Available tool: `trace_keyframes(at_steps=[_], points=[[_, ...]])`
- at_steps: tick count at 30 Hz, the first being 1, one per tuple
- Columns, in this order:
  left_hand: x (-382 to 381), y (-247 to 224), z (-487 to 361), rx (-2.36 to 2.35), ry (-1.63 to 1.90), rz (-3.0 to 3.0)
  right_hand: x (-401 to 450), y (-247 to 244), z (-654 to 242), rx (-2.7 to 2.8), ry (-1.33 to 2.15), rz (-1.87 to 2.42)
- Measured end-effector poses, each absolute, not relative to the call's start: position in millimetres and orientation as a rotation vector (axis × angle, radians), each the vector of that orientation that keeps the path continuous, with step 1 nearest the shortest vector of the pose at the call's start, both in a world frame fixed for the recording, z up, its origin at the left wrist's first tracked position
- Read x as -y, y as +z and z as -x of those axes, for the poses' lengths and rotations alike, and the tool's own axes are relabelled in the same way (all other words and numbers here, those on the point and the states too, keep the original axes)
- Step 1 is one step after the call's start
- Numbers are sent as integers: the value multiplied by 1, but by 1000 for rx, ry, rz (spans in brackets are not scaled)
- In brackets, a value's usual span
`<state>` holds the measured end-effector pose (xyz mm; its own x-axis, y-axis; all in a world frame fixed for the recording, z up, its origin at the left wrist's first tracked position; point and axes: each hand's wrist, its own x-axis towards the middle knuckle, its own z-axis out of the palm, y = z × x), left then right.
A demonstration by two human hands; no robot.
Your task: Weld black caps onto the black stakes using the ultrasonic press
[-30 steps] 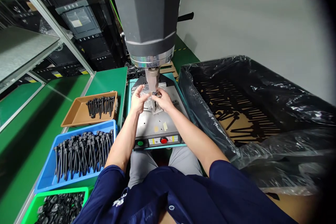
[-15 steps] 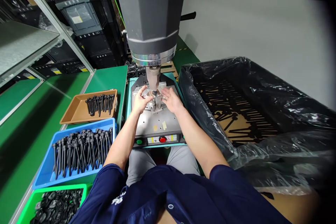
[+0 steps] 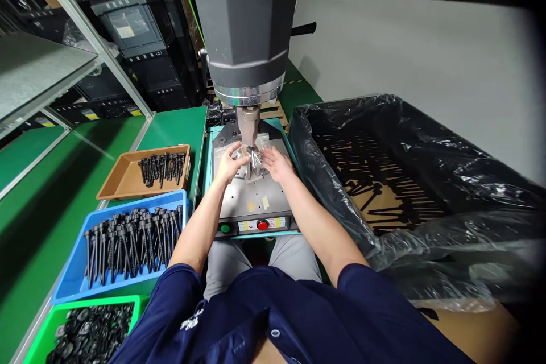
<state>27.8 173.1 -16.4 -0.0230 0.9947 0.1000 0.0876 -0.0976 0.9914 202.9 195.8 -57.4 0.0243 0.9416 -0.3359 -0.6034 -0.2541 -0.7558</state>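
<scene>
A large grey machine head [image 3: 245,23] hangs over a metal work plate [image 3: 243,199]. Its narrow tip [image 3: 248,124] reaches down to a small black part [image 3: 251,149] at the metal fixture [image 3: 252,172]. My left hand [image 3: 230,164] is at the left side of the fixture, thumb and fingers apart, with nothing visible held. On the right side my right hand [image 3: 276,164] has its fingers spread beside the fixture, also with nothing visible in it. Clear film or guard pieces lie around the fixture, too small to make out well.
Brown tray [image 3: 123,185] and blue tray [image 3: 74,273] at left hold black bolt-like parts; a green bin [image 3: 36,338] holds small black pieces. Green button [image 3: 224,228] and red button [image 3: 262,225] are on the front panel. A black-lined box [image 3: 333,199] with long black parts stands right.
The whole view has shifted very slightly. My hands stay on both sides of the fixture, and my right hand's fingers are a little lower.
</scene>
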Motion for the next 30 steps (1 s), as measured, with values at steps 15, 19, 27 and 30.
trace_keyframes(at_steps=[15, 19, 27, 30], points=[[-185, -6, -44, -1364, 1291, -1609, -189, -59, -204, 429, 1598, 967], [-188, -8, -41, -1276, 1278, -1601, -190, -58, -204, 438, 1596, 968], [-185, -5, -41, -1282, 1263, -1504, -186, -54, -207, 467, 1542, 943], [-185, -3, -42, -1351, 1241, -1508, -185, -49, -209, 473, 1528, 930]])
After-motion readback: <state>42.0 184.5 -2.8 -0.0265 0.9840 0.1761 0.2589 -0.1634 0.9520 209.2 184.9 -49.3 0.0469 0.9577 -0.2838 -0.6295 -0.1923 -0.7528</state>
